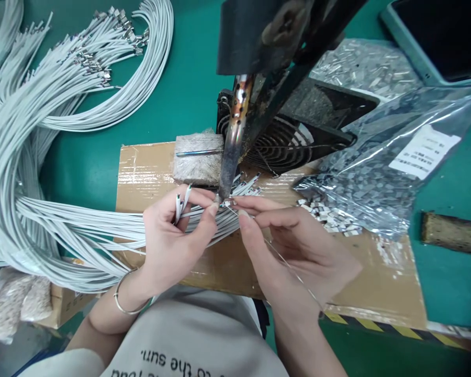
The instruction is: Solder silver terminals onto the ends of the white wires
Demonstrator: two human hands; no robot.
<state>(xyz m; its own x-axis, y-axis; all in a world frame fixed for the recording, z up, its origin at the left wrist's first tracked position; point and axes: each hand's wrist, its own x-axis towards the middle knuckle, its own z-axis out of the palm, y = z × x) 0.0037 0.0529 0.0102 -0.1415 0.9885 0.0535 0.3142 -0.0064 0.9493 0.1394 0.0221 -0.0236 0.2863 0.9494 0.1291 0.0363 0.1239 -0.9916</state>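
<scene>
My left hand (pixel 176 235) pinches a small metal-ended piece under the tip of the soldering iron (pixel 232 139). Cut ends of white cables (pixel 182 201) stick up between its fingers. My right hand (pixel 298 251) is closed on a thin solder wire (pixel 292 268), which trails back over the palm towards the wrist. Its fingertips are beside a tiny connector (pixel 230 203) at the iron's tip. Exactly which fingers touch this part I cannot make out. Below and behind the hands runs a bundle of white cables (pixel 86 222).
Left lie thick coils of white cable (pixel 149 73). A worn block (pixel 198 157) rests on the cardboard (pixel 377 283), near a black fan (pixel 278 149). Loose small connectors (pixel 332 217), a bag of parts (pixel 372 193) and a phone-like device (pixel 443 42) are at right.
</scene>
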